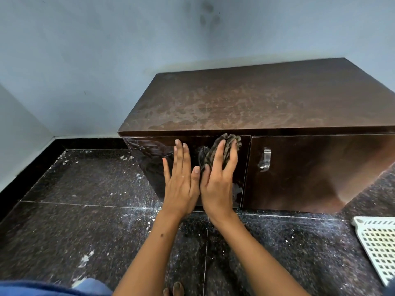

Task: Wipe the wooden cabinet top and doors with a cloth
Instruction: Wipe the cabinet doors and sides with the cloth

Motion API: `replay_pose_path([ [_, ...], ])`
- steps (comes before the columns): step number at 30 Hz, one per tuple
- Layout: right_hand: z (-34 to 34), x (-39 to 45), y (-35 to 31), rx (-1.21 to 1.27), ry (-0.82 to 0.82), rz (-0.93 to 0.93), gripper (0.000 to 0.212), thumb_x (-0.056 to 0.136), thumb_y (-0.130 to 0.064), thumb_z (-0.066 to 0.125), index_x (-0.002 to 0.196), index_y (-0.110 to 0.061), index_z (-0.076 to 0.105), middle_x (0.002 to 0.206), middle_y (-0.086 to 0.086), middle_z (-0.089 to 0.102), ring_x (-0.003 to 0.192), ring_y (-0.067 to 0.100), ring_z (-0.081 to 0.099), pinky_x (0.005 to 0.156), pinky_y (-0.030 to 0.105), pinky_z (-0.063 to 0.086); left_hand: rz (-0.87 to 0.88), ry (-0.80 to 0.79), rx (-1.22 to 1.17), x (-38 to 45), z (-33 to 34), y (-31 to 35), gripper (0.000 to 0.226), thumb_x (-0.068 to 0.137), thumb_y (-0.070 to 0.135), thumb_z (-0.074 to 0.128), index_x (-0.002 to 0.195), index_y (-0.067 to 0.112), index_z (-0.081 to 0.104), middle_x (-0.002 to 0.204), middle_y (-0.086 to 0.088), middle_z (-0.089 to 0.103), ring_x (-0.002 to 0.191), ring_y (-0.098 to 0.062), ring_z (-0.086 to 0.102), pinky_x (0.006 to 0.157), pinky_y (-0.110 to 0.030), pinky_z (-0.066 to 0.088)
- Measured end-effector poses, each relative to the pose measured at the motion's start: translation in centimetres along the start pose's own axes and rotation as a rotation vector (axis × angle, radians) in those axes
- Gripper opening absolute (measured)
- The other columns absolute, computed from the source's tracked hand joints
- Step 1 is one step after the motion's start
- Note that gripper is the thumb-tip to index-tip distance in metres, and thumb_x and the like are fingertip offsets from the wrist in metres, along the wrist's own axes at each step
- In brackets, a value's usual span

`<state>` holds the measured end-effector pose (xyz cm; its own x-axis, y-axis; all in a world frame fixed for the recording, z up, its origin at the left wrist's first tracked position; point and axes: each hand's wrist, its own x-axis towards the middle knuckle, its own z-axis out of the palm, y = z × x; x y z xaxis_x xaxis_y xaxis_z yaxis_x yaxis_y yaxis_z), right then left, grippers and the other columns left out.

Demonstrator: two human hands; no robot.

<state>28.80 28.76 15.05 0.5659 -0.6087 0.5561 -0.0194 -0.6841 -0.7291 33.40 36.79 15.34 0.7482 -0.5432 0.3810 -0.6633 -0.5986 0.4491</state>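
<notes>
Low wooden cabinet (256,99) sits in the centre-right of the frame, pushed against the wall, w/ two doors facing the camera. Right hand (218,180) is flat, fingers spread, pressing a bunched brown-grey cloth (226,144) onto the upper part of the left door (149,159), just below the top's front edge. An open palm spreads pressure over more cloth than a pinch would. Left hand (181,178) grasps nothing; it lies open and flat on the same door just beside the right, thumbs nearly touching, prob. to brace the body or keep the door shut while rubbing.

Right door (310,171) w/ its metal handle (266,160) is untouched by either hand. Cabinet top looks blotchy w/ smears, possibly damp streaks or dust; hard to say which.

A white lattice basket (378,244) lies on the dark speckled floor (85,210) at the lower right, well apart from the work.
</notes>
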Motion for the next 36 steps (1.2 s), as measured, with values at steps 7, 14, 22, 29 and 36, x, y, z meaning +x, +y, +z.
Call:
replay_pose_path([
  [7,0.1,-1.6,1.3,-0.169,-0.264,-0.165,0.078,0.085,-0.007,0.067,0.147,-0.001,0.02,0.156,0.012,0.002,0.143,0.025,0.016,0.11,0.031,0.031,-0.038,-0.029,-0.012,0.0,-0.2,0.3,0.065,0.093,0.053,0.001,0.149,0.021,-0.01,0.155,0.008,-0.024,0.142,-0.002,-0.018,0.112,-0.028,-0.022],
  [14,-0.3,0.1,-1.1,0.106,0.035,0.063,0.062,0.097,-0.01,0.044,0.15,-0.008,0.012,0.155,0.017,0.005,0.143,0.012,0.005,0.113,0.009,0.006,-0.064,-0.07,-0.074,0.2,-0.6,0.6,0.068,0.088,0.057,-0.005,0.147,0.024,-0.012,0.15,0.014,-0.031,0.14,0.002,-0.023,0.108,-0.024,-0.027],
  [22,-0.2,-2.3,2.8,-0.328,-0.563,-0.198,0.074,0.093,-0.011,0.054,0.152,-0.017,0.01,0.155,-0.006,-0.015,0.143,0.026,0.013,0.108,0.043,0.035,-0.056,-0.082,-0.02,0.2,-0.8,0.4,0.061,0.094,0.053,0.002,0.147,0.025,-0.011,0.149,0.016,-0.032,0.139,0.003,-0.022,0.107,-0.021,-0.028],
  [29,-0.9,-2.6,3.5,-0.296,-0.385,-0.132,0.082,0.08,0.006,0.057,0.15,-0.008,0.016,0.158,0.005,-0.001,0.144,0.027,0.016,0.115,0.034,0.022,-0.069,-0.087,0.002,0.2,-0.7,0.3,0.059,0.094,0.05,0.002,0.146,0.026,-0.013,0.149,0.015,-0.033,0.139,0.002,-0.024,0.108,-0.023,-0.027],
  [36,-0.6,-1.0,3.2,-0.474,-0.31,-0.37,0.067,0.076,-0.016,0.076,0.137,-0.012,0.049,0.15,0.003,0.037,0.126,0.026,0.05,0.09,0.037,0.051,-0.066,-0.056,0.04,0.1,-0.2,0.5,0.069,0.089,0.056,-0.005,0.148,0.022,-0.012,0.15,0.012,-0.031,0.14,-0.001,-0.024,0.11,-0.028,-0.026],
])
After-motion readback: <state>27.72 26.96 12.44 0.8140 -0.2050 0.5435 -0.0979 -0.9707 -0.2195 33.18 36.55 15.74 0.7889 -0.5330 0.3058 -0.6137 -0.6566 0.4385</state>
